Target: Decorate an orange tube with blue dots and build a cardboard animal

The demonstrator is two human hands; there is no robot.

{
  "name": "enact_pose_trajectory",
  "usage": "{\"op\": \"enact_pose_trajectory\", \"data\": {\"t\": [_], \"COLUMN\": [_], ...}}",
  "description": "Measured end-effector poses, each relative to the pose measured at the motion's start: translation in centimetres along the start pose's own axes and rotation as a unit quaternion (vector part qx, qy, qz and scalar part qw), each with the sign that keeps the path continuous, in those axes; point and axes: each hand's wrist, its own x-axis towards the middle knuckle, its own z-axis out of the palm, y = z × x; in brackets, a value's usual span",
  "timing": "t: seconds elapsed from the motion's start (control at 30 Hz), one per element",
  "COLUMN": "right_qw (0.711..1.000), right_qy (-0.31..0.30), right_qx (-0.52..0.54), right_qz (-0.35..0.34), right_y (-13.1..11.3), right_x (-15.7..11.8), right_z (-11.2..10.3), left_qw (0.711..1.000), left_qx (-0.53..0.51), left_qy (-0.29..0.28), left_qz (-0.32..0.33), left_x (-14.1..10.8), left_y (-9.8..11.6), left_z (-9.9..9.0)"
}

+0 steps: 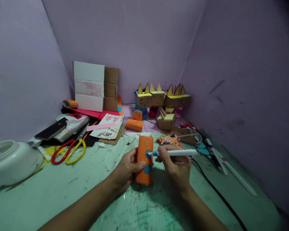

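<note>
Head view, forward (and down)

- The tube (139, 177) is gripped by the left hand (128, 169).
- Its upper blue spot (148, 157) is touched by the marker (185, 152), held in the right hand (178, 168).
- Scissors (81, 143) are laid on the table (86, 195).
- Horned boxes (144, 100) are lined up behind.

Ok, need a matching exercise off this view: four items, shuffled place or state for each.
1. long orange paper-covered tube
2. white marker pen with blue tip
3. scissors with one red, one yellow handle
4. rounded glossy white pot

A. cut off by the picture's left edge
B. gripped in the right hand
C. unheld, just right of the pot
D. in the left hand, showing blue spots

Pairs: 1-D, 2-B, 3-C, 4-A
</note>
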Motion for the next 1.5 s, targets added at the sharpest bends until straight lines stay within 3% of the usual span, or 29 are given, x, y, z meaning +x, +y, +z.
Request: {"op": "enact_pose_trajectory", "data": {"t": [0.83,1.17,1.5], "right_qw": [1.000,1.000,1.000], "right_qy": [-0.011,0.023,-0.007], "right_qx": [0.016,-0.006,-0.004], "right_qz": [-0.001,0.005,0.005], "right_y": [-0.49,-0.02,-0.01], "right_x": [-0.01,0.06,0.11], "right_z": [0.18,-0.04,-0.08], "left_qw": [1.000,1.000,1.000], "left_qx": [-0.004,0.001,-0.009], "left_qy": [0.001,0.003,0.010], "left_qz": [-0.003,-0.004,-0.008], "left_x": [-0.05,-0.09,-0.08], "left_y": [0.12,0.23,0.19], "left_z": [0.07,0.21,0.19]}}
